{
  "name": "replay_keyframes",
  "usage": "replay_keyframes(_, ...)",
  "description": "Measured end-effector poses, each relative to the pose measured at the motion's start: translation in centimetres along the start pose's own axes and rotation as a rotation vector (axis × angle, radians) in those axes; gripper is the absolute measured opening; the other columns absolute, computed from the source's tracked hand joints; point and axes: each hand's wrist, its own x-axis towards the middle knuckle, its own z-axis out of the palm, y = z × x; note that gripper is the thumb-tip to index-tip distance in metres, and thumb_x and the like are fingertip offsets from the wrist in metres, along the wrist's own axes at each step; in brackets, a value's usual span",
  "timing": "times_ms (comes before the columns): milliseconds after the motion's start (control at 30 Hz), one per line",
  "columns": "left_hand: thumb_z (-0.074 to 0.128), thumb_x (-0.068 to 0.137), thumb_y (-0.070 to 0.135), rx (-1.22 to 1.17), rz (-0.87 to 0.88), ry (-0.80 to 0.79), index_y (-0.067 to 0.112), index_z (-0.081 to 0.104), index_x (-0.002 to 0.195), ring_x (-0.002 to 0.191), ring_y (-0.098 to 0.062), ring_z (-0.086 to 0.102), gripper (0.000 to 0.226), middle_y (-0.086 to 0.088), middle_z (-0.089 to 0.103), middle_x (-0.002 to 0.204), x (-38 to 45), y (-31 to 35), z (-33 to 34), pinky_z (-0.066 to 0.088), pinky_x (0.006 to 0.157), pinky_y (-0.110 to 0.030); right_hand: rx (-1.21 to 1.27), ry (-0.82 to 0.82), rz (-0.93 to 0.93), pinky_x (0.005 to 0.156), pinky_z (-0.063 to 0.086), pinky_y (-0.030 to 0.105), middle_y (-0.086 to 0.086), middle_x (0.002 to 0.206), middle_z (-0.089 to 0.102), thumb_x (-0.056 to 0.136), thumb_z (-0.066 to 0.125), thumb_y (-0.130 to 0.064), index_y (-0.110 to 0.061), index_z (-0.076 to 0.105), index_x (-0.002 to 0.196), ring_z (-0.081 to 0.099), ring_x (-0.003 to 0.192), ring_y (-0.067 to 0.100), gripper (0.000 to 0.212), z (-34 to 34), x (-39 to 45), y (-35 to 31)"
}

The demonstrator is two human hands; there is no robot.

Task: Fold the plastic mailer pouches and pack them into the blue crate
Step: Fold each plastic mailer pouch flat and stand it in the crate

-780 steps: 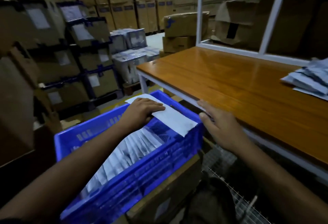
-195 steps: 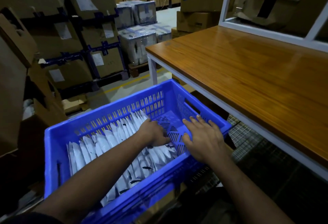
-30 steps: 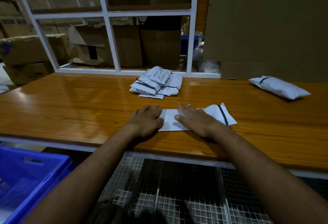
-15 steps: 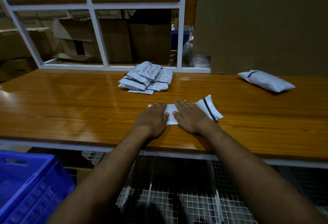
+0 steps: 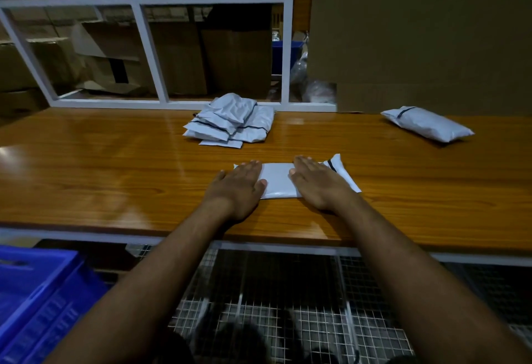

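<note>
Left hand point(image 5: 239, 183) and right hand point(image 5: 315, 183) both flat, fingers straight and together, palms pressing down on one folded pouch point(image 5: 277, 180) at frame centre, on the wooden table point(image 5: 115, 176). Neither hand curls round anything; both simply bear down.

Key relation: the folded pouch runs left to right across the frame, its long axis square to both forearms. It lies directly under and between the hands. Left hand covers its left end, right hand its right portion, with a bare strip of white showing between the two thumbs. An unfolded flap with a dark seal stripe point(image 5: 330, 165) pokes out past the right hand, toward frame right, so the right hand is the nearer one to that loose end. Judgement: the crease is being flattened; the flap probably wants tucking or folding over next, and that falls to the right hand while the left pins the body.

Blue crate point(image 5: 37, 300) sits low at lower left of frame, below table level and well apart from the pouch; the left hand is nearer it.

Further back, centre: pile of unfolded pouches point(image 5: 230, 123). Upper right: one plump pouch point(image 5: 427, 123) lying alone.
</note>
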Motion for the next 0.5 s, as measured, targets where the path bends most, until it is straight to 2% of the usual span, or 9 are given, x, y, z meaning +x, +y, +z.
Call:
replay_keyframes(200, 0.014, 0.107, 0.049, 0.005, 0.007, 0.0, 0.027, 0.004, 0.161, 0.154, -0.011, 0.001, 0.059, 0.008, 0.001, 0.168, 0.1, -0.2, 0.2, 0.003, 0.125, -0.044, -0.044, 0.013, 0.027, 0.124, 0.004, 0.037, 0.004, 0.168, 0.004, 0.108, 0.012, -0.044, -0.012, 0.007, 0.16, 0.003, 0.155, 0.018, 0.061, -0.2, -0.2, 1.5)
replay_keyframes(333, 0.015, 0.107, 0.05, 0.009, 0.012, -0.001, 0.028, 0.004, 0.161, 0.154, -0.011, 0.001, 0.06, 0.008, 0.001, 0.168, 0.2, -0.4, 0.3, 0.003, 0.125, -0.045, -0.095, 0.036, 0.097, 0.124, 0.001, 0.044, 0.002, 0.168, 0.005, 0.106, 0.011, -0.049, -0.015, 0.006, 0.161, 0.002, 0.155, 0.019, 0.064, -0.3, -0.4, 2.1)
replay_keyframes(500, 0.015, 0.106, 0.053, 0.016, 0.026, -0.012, 0.027, 0.0, 0.161, 0.154, -0.012, -0.003, 0.063, 0.007, -0.004, 0.169, 0.3, -0.7, 0.5, 0.002, 0.125, -0.045, -0.04, 0.051, 0.155, 0.125, 0.002, 0.044, 0.008, 0.168, 0.001, 0.105, 0.01, -0.053, -0.012, 0.004, 0.16, 0.0, 0.155, 0.023, 0.068, -0.5, -0.6, 2.1)
